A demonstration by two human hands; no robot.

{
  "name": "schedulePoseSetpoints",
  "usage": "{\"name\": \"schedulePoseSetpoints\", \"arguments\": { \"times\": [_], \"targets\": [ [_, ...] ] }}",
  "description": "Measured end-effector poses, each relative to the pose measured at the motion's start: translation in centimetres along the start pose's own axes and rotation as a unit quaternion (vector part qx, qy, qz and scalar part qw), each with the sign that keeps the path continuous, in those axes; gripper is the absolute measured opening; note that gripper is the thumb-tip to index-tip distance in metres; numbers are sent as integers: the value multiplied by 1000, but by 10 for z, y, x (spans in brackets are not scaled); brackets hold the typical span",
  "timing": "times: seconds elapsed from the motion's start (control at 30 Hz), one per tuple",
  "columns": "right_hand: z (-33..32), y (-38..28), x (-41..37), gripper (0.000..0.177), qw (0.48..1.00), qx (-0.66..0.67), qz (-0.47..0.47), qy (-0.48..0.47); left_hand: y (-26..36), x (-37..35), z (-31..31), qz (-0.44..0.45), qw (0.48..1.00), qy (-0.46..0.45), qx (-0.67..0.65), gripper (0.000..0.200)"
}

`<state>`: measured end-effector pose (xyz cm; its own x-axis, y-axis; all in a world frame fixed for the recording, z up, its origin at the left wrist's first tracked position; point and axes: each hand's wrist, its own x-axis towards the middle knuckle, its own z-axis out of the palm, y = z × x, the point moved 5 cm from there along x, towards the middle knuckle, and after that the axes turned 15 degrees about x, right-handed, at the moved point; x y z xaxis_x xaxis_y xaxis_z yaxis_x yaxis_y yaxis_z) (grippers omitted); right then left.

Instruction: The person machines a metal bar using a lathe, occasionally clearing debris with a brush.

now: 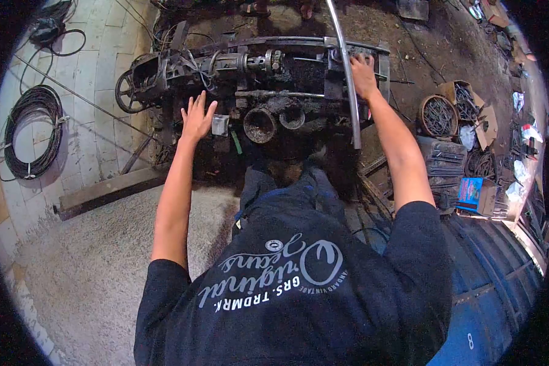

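Note:
In front of me stands a dark, greasy lathe (226,63) with a handwheel (124,91) at its left end. My left hand (196,119) hovers near the lathe's front with fingers spread, holding nothing. Just right of it is a small pale box-like piece (220,125). My right hand (364,76) reaches onto the dark carriage block (335,79) at the lathe's right part, its fingers stretched forward and slightly apart; their contact with the block is hard to make out. A long shiny metal bar (348,73) passes close beside the right hand, running from the top edge downward.
Two round metal openings (260,124) face me below the lathe. Coiled black cable (33,131) lies on the left tiles. To the right are a round basin of rods (438,116), a cardboard box (485,125) and a blue box (471,191). A beam (113,191) lies left.

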<state>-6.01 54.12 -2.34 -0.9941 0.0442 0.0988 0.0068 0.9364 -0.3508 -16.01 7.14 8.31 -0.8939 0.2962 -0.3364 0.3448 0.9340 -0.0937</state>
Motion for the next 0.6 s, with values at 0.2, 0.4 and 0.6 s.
{"name": "schedulePoseSetpoints", "arguments": {
  "times": [0.2, 0.4, 0.6],
  "targets": [
    [-4, 3, 1, 21, 1000, -2, -26, -3, -3, -3, 0, -5, 1000, -2, -2, 74],
    [-29, 26, -37, 25, 996, -64, 21, -56, -3, 0, 3, -2, 1000, -4, -4, 74],
    [-62, 57, -102, 18, 986, -87, 117, -74, 10, 16, 4, 15, 1000, 3, -10, 74]
  ]
}}
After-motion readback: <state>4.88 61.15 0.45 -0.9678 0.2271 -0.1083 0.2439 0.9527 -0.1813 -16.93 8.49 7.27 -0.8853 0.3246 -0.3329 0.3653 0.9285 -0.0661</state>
